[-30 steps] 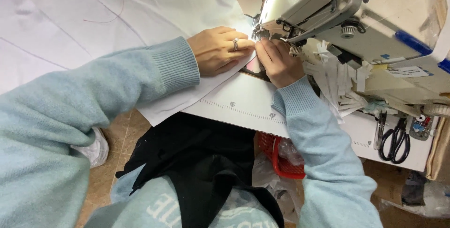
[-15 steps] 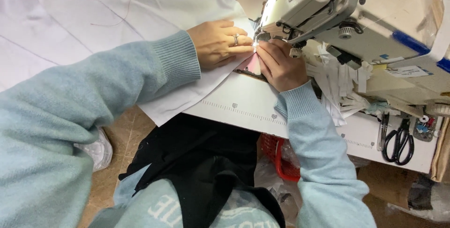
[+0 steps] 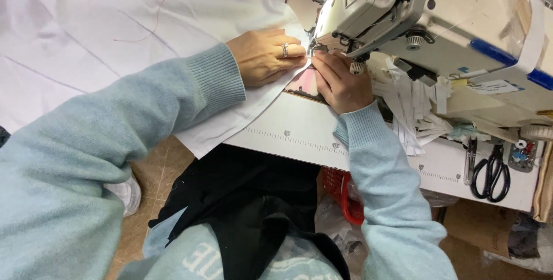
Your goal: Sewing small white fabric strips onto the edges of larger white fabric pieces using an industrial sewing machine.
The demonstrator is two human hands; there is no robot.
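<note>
Fabric [image 3: 115, 32], white and spread wide over the worktop [image 3: 299, 133], lies under our left hand [image 3: 266, 55], which presses flat on its edge with fingers together, a ring on one finger. Our right hand [image 3: 340, 81] sits just beside it, fingers curled and pinching the fabric's edge right at the needle area of the sewing machine [image 3: 438, 21]; between both hands we see a small pinkish patch. On the machine body we note a white rectangular label with a blue strip above it, toward the right. A heap of white strips [image 3: 415, 110] lies under the machine arm, and black scissors [image 3: 489, 173] rest near the worktop's right end. Compared with half a second ago, both hands sit in nearly the same place at the needle.
</note>
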